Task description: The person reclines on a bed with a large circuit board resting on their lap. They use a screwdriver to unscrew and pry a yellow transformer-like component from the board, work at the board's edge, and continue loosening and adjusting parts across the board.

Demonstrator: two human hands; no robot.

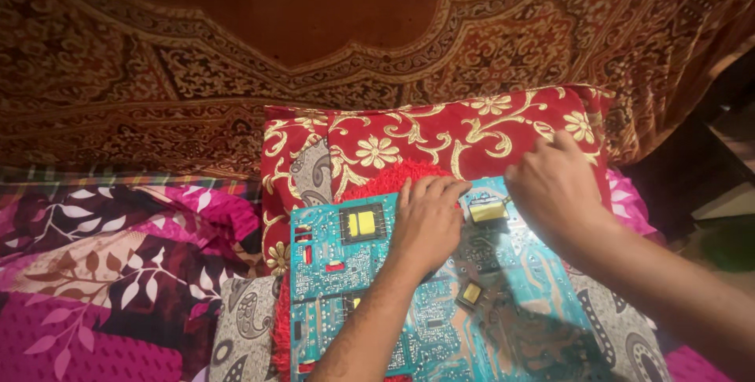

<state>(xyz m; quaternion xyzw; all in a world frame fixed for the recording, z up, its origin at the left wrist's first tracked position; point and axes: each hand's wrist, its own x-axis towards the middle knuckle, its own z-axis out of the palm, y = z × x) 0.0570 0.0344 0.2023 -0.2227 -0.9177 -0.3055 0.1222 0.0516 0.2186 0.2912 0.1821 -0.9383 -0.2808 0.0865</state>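
A large teal circuit board (338, 272) lies on a red cushion with gold flowers (409, 142). Yellow-topped square parts stand on it: one at the upper left (362, 223), one at the upper right (487, 211), a small one lower down (471, 293). My left hand (429, 225) rests palm down on the board's upper middle, fingers together at its top edge. My right hand (554, 185) sits at the board's upper right corner beside the yellow part, fingers curled; what they pinch is hidden.
A dark red patterned cloth (157, 75) covers the surface beyond the cushion. A pink and maroon leaf-print sheet (94, 272) spreads to the left. A grey paisley fabric (244, 327) shows under the board. A dark gap (692, 169) opens at the right.
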